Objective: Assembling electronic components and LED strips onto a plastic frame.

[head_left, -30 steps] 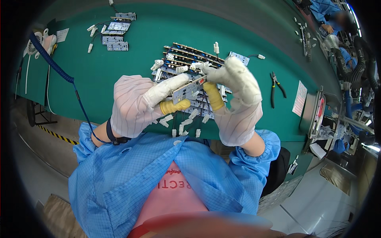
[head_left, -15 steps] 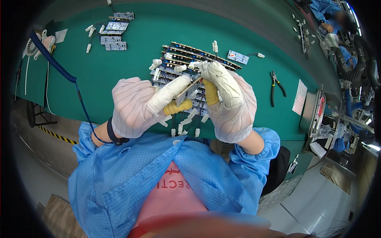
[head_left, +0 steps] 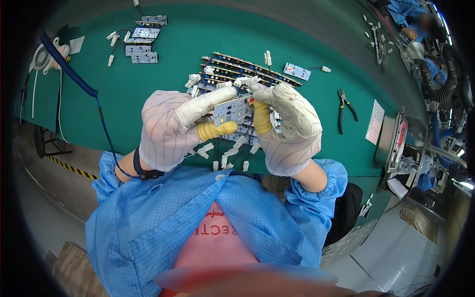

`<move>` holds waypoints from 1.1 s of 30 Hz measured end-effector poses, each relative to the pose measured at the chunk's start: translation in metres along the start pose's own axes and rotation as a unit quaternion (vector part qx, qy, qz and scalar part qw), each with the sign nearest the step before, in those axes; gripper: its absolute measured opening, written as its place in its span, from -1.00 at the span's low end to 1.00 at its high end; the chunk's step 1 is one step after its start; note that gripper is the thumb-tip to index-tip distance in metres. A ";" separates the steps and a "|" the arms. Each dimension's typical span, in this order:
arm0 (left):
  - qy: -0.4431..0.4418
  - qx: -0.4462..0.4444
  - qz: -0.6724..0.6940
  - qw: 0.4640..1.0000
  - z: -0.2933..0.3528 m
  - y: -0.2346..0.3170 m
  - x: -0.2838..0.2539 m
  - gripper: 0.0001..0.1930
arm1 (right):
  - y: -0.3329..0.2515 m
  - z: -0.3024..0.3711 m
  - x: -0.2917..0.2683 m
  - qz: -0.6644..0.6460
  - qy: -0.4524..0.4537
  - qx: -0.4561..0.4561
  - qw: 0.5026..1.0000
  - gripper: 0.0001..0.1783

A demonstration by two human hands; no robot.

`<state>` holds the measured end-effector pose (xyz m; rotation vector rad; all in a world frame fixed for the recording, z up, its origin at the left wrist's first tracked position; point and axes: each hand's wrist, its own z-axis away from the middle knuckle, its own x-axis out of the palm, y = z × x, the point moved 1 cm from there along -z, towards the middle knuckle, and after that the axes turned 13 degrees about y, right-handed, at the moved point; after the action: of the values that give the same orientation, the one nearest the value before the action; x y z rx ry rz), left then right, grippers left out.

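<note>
Circuit board [head_left: 231, 111] held above board rows [head_left: 257, 66]

The person's left hand [head_left: 173, 126] pinches its left end, the right hand [head_left: 292, 126] its right end. At the green table's [head_left: 173, 74] right edge, a metal tray [head_left: 389, 136] holds a red item [head_left: 399, 135], indistinct.

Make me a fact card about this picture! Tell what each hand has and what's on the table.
Left hand: gloved, pinching the left end of a circuit board
Right hand: gloved, pinching that board's right end
Table: green
Around the hands: many more boards, with white plugs
Right side: pliers, open
Left side: a white fan
Left wrist: a dark strap
</note>
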<state>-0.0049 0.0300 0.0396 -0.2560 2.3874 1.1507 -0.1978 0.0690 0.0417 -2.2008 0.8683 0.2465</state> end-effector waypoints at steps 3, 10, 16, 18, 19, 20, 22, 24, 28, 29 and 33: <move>0.013 -0.026 0.009 1.000 0.000 0.002 0.002 -0.47 | 0.002 0.002 -0.003 -0.035 -0.006 0.028 0.999 -0.57; 0.055 0.027 -0.066 0.996 -0.011 0.005 0.007 -0.45 | 0.018 -0.010 -0.013 -0.149 0.108 0.121 0.975 -0.49; 0.066 -0.143 -0.012 0.987 0.002 -0.010 -0.006 -0.56 | 0.159 -0.058 -0.177 0.373 0.110 0.026 0.921 -0.86; 0.098 -0.156 0.003 0.983 0.002 -0.022 -0.006 -0.54 | 0.212 -0.039 -0.261 0.492 0.125 0.077 0.858 -0.91; 0.096 -0.150 0.013 0.984 0.002 -0.024 -0.007 -0.54 | 0.236 -0.025 -0.293 0.499 0.198 0.163 0.827 -0.72; 0.101 -0.192 -0.022 0.976 0.005 -0.020 -0.017 -0.52 | 0.254 -0.016 -0.307 0.420 0.209 0.265 0.842 -0.54; 0.094 -0.218 -0.024 0.971 0.004 -0.033 -0.005 -0.50 | 0.267 0.017 -0.344 0.483 0.157 0.318 0.800 -0.60; 0.132 -0.211 0.012 0.968 0.005 -0.035 -0.005 -0.59 | 0.280 0.036 -0.352 0.569 0.048 0.291 0.768 -0.58; 0.122 -0.226 0.035 0.966 0.001 -0.031 0.002 -0.57 | 0.306 0.064 -0.362 0.601 0.014 0.249 0.760 -0.70; 0.123 -0.227 0.031 0.966 0.002 -0.031 0.002 -0.57 | 0.306 0.063 -0.355 0.608 0.022 0.213 0.764 -0.80; 0.123 -0.228 0.022 0.966 0.005 -0.033 0.001 -0.57 | 0.298 0.054 -0.340 0.661 0.001 0.175 0.730 -0.91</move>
<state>0.0073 0.0136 0.0138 -0.5254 2.3065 1.7757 -0.6440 0.1332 -0.0255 -0.8707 2.1473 0.6598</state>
